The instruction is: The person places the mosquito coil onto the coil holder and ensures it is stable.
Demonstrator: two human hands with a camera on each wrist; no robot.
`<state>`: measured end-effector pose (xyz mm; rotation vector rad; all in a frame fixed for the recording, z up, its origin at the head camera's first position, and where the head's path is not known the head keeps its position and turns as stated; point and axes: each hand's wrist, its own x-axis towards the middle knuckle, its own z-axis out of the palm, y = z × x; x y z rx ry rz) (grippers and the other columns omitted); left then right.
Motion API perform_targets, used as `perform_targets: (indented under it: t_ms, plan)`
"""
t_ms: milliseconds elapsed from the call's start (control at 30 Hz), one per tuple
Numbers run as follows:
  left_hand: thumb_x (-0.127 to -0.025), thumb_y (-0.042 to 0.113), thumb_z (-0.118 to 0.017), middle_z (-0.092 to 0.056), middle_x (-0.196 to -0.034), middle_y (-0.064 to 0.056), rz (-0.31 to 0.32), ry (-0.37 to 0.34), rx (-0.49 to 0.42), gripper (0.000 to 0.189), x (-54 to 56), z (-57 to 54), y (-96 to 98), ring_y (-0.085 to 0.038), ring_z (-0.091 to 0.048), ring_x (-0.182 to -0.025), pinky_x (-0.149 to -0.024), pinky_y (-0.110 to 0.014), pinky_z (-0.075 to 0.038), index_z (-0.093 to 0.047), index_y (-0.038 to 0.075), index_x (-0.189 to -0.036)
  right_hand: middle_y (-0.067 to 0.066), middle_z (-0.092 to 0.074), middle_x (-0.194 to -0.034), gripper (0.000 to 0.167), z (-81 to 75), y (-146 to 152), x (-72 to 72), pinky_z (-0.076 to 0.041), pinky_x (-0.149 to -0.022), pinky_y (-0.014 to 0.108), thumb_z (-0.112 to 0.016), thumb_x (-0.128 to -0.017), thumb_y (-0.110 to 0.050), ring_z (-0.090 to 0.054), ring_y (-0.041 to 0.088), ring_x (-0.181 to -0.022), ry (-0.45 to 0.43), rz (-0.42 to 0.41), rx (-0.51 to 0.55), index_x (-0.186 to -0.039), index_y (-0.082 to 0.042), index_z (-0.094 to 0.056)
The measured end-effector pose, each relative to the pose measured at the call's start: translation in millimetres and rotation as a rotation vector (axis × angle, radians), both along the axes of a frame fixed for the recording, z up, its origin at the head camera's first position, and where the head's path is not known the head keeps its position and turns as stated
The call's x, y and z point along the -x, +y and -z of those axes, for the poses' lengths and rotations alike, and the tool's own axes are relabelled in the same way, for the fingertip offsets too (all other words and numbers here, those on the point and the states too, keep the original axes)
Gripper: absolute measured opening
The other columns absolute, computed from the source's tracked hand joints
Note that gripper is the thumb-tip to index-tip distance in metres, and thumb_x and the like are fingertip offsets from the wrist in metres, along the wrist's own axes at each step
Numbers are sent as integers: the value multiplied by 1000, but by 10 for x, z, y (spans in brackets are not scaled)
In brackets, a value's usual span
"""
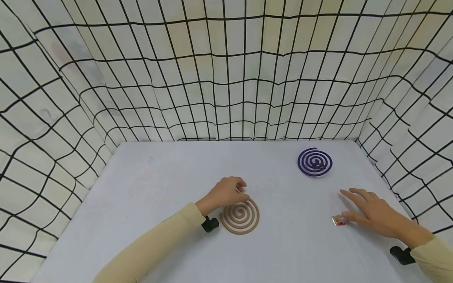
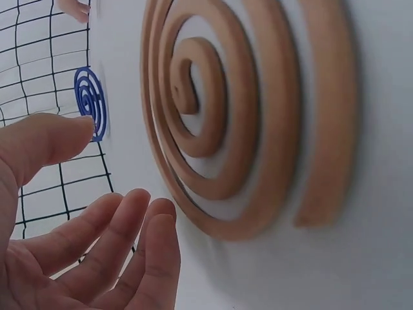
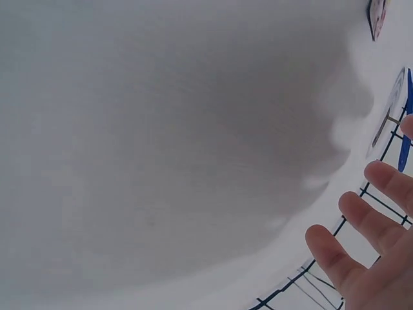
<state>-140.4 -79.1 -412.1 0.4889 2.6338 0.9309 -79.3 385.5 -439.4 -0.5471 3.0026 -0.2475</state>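
Observation:
A tan spiral mosquito coil (image 1: 240, 226) lies flat on the white table. My left hand (image 1: 228, 191) hovers at its far edge with fingers loosely curved and thumb apart, holding nothing; the left wrist view shows the tan coil (image 2: 235, 168) beside the fingers. At the right, my right hand (image 1: 371, 214) is spread with nothing in its grasp, its thumb tip overlapping a small shiny red-and-white packet (image 1: 339, 220) in the head view. A corner of the packet (image 3: 377, 18) shows at the top of the right wrist view. Farther back rests a purple-blue mosquito coil (image 1: 315, 162).
Black netting (image 1: 244, 82) over pale walls encloses the table (image 1: 170, 169) at the back and both sides. A dark wrist camera (image 1: 211, 225) sits under the left wrist, and another (image 1: 402, 255) under the right wrist.

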Motion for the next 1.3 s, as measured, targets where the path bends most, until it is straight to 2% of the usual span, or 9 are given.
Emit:
perform_targets:
  t_ms: [200,400,800,1067,1300]
  plan:
    - [-87,30,-78,-76,-112,-8,-3,27,21,41,-61,33,-108,-22,-71,-101,-89,-40,-59,-70,7,-120,22,-52,-147,75,31,48,-156,-46,-95,71,-74,-90,-54,-54,50,-126,32,-9,18,-150,-15,-50]
    - [-84,30,-82,-76,-113,-5,-79,6,34,43,-113,34,-236,-20,-70,-102,-90,-40,-58,-71,9,-119,20,-52,-147,81,65,-1,-211,-47,-95,71,-76,-86,-59,-54,48,-127,36,-10,27,-151,-19,-49]
    - [-81,29,-86,-71,-97,-1,-78,9,66,41,-202,76,-279,-12,-60,-82,-73,-29,-51,-72,7,-113,16,-59,-142,81,105,13,-465,-52,-89,68,-80,-78,-65,-59,45,-123,72,-32,-13,-143,-23,-58]
    - [-75,31,-91,-71,-100,-3,-67,41,95,49,-211,149,-271,-15,-62,-91,-84,-36,-54,-72,5,-113,14,-62,-137,79,163,50,-517,-53,-83,65,-85,-73,-62,-62,42,-118,159,-90,13,-140,-27,-61]
    - [-75,30,-92,-71,-98,-2,-63,59,86,47,-202,177,-258,-15,-62,-89,-82,-36,-53,-71,8,-111,14,-59,-141,80,157,35,-502,-52,-85,66,-81,-77,-65,-58,42,-123,122,-72,-27,-144,-27,-58]
